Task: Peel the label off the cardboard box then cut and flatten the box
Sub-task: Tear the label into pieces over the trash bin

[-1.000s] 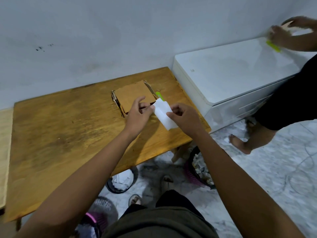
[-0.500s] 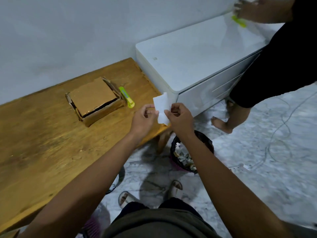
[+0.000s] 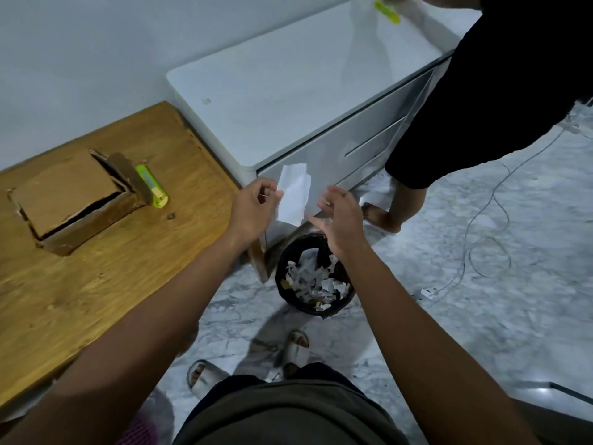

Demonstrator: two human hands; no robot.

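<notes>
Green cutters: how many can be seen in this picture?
2. One green cutter lies on the wooden table beside the cardboard box; another is on the white cabinet.

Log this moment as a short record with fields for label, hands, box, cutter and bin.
label: white label, off the box, held above the bin
left hand: pinches the label's edge
right hand: open, fingers spread beside the label
box: cardboard box on the wooden table, uncut
cutter: green cutter beside the box
bin: black bin holding paper scraps
</notes>
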